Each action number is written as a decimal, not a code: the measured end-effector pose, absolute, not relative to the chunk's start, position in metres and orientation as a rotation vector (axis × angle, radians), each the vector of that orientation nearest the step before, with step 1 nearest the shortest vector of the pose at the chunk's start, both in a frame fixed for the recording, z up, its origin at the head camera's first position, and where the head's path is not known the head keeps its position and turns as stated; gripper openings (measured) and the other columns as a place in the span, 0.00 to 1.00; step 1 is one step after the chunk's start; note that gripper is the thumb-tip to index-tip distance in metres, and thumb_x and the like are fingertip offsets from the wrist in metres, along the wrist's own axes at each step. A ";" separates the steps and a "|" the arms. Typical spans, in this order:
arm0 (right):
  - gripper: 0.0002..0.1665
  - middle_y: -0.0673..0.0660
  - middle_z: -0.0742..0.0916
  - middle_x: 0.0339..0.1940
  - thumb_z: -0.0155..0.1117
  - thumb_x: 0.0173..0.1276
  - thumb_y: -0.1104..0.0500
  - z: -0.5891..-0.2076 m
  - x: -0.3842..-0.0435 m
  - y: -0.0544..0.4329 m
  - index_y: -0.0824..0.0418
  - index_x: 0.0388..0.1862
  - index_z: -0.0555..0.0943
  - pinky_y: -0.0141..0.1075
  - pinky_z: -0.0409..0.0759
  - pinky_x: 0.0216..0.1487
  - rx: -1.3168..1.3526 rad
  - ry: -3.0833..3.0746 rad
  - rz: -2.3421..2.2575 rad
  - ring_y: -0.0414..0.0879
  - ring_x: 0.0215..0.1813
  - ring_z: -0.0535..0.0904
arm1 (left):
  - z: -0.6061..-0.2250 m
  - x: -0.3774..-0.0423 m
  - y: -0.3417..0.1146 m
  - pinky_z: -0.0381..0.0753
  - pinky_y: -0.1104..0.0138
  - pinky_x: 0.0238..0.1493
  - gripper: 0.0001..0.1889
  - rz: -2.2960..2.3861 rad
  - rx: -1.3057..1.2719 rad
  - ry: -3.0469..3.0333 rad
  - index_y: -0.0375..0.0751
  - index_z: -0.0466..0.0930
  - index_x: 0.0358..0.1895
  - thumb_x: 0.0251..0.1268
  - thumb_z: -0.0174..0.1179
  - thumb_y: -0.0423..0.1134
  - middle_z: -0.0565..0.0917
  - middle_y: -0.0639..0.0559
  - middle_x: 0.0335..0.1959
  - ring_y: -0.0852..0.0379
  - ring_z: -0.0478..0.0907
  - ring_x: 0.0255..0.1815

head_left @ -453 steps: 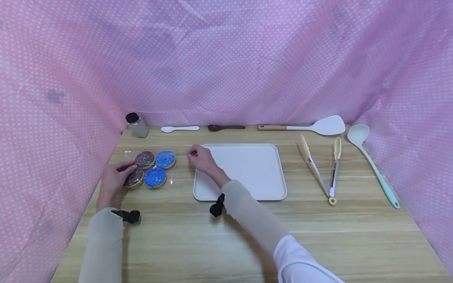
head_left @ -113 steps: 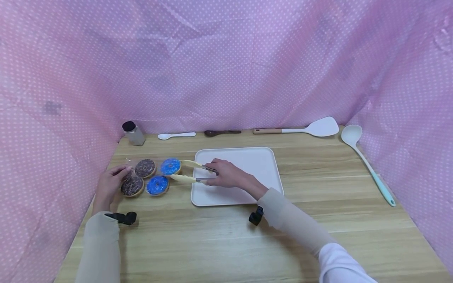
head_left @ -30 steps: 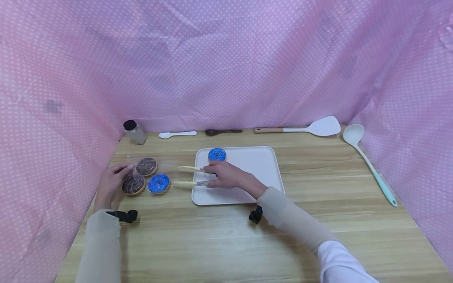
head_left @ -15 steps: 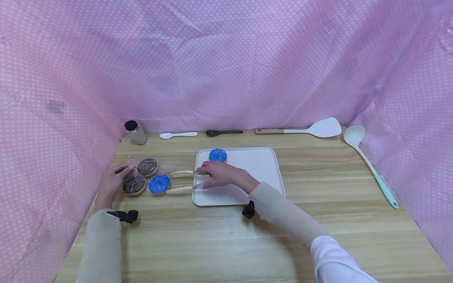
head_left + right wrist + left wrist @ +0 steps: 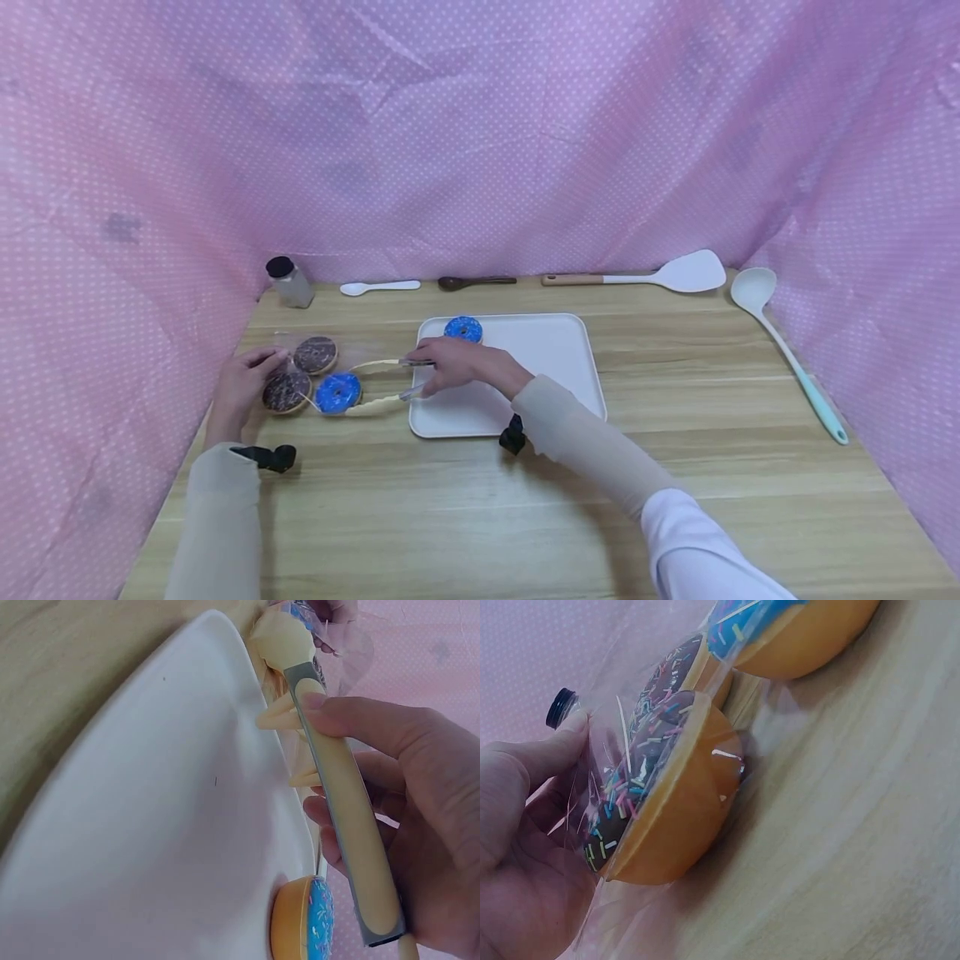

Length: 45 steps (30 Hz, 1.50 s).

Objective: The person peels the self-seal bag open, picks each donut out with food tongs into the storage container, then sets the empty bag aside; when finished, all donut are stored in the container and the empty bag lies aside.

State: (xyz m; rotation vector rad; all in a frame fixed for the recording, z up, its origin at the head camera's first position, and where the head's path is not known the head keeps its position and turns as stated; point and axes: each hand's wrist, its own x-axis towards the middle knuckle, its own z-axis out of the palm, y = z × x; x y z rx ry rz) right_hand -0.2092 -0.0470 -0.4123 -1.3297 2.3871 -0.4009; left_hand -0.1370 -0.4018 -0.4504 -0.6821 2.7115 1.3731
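My left hand (image 5: 238,385) pinches the edge of a clear plastic bag (image 5: 615,742) at the left of the table. In and under the film sit two chocolate donuts with sprinkles, a nearer one (image 5: 287,392) and a farther one (image 5: 316,356). A blue donut (image 5: 337,392) lies just right of them. My right hand (image 5: 457,367) grips a pair of tongs (image 5: 345,817) with cream tips, over the white tray's left part. The tongs' spread tips reach to either side of that blue donut. A second blue donut (image 5: 462,328) rests on the white tray (image 5: 540,367), near its far left corner.
Along the back edge stand a black-capped jar (image 5: 291,283), a white spoon (image 5: 379,287), a dark brown spoon (image 5: 476,282) and a white spatula (image 5: 686,272). A ladle (image 5: 795,358) with a mint handle lies at the far right. Pink dotted cloth (image 5: 480,133) encloses the table.
One blue donut has gone from the left group to the tray. My right hand took up the tongs earlier and has just moved left, bringing their tips around the remaining blue donut.
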 end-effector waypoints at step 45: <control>0.37 0.55 0.80 0.56 0.67 0.63 0.48 -0.396 -0.198 0.071 0.57 0.69 0.70 0.37 0.77 0.47 -1.225 2.488 -0.683 0.49 0.48 0.78 | -0.450 -0.133 -0.402 0.75 0.82 0.41 0.31 1.531 -0.630 2.719 0.33 0.74 0.60 0.66 0.56 0.56 0.74 0.72 0.38 0.74 0.72 0.40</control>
